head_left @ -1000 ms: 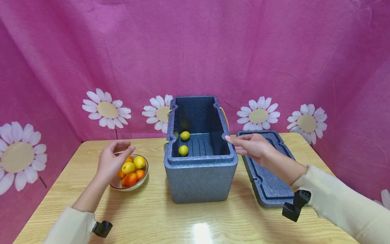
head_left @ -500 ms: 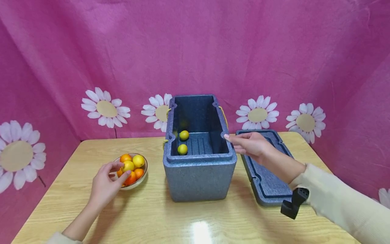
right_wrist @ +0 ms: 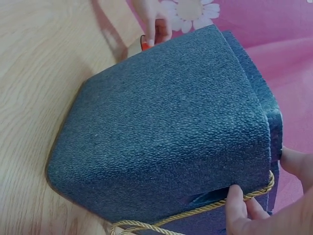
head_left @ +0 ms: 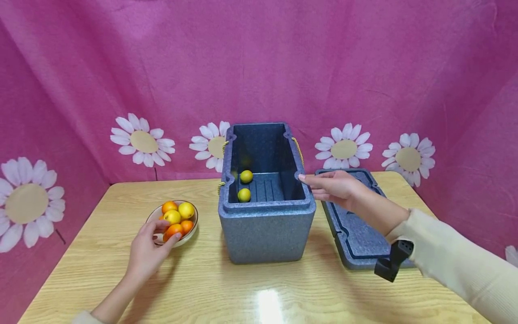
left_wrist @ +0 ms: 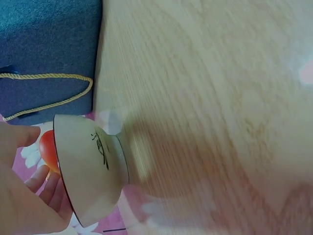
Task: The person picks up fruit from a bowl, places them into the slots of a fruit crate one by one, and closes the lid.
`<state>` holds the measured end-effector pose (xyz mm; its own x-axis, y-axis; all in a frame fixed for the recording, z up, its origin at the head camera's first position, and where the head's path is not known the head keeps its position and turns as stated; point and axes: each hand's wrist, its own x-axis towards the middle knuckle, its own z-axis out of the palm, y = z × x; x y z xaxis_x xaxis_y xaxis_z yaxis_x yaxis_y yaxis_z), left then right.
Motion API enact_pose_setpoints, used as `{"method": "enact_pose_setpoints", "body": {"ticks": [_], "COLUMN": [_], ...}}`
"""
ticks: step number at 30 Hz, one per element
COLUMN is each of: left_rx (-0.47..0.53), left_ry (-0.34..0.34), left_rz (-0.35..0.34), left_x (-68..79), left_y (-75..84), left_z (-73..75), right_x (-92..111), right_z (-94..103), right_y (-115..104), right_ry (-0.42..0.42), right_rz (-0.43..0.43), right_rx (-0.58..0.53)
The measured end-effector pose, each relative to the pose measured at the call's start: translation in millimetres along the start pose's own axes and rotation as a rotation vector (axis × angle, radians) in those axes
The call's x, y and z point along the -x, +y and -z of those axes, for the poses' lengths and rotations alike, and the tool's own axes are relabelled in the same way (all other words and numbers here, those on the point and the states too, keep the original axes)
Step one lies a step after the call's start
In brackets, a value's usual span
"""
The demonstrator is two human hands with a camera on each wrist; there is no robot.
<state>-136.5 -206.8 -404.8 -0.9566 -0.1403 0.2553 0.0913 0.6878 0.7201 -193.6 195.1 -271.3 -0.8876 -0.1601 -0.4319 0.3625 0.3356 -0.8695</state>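
My left hand (head_left: pixel 150 247) is at the near left side of a bowl (head_left: pixel 188 237) of fruit. Thumb and fingers are spread about a smooth orange-red fruit (head_left: pixel 174 231), and in the left wrist view a gap shows between the thumb and that fruit (left_wrist: pixel 48 149). Lemons (head_left: pixel 186 210) and other orange fruits (head_left: pixel 169 206) fill the bowl. My right hand (head_left: pixel 339 189) grips the right rim of a grey foam cooler box (head_left: pixel 267 238), thumb on the rim and fingers against the outer side by the yellow rope handle (right_wrist: pixel 195 211). Two lemons (head_left: pixel 244 195) lie on the box floor.
The grey box lid (head_left: pixel 360 238) lies on the wooden table (head_left: pixel 226 292) to the right, beneath my right forearm. Behind the table hangs a pink cloth (head_left: pixel 259 67) with white daisies. A second rope handle (head_left: pixel 221 188) is on the box's left side.
My left hand has drawn back from over the bowl, then moved in at the near orange-red fruit. The right hand has stayed at the box rim.
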Motion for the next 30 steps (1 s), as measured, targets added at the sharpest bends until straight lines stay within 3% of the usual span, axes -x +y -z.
{"method": "enact_pose_setpoints", "body": {"ticks": [19, 25, 30], "left_rx": [-0.069, -0.077, -0.065], "left_ry": [0.060, 0.025, 0.009], "left_rz": [0.006, 0.059, 0.060], "left_x": [2.4, 3.4, 1.4], "left_y": [2.9, 4.5, 5.2], "left_z": [-8.6, -6.0, -5.0], "right_x": [-2.3, -2.7, -2.5], "right_z": [-1.3, -1.1, 1.4], "right_y": [-2.9, -2.7, -3.3], "right_ry": [-0.010, -0.016, -0.010], "right_rz": [-0.018, -0.033, -0.021], "right_rx": [0.014, 0.010, 0.026]}}
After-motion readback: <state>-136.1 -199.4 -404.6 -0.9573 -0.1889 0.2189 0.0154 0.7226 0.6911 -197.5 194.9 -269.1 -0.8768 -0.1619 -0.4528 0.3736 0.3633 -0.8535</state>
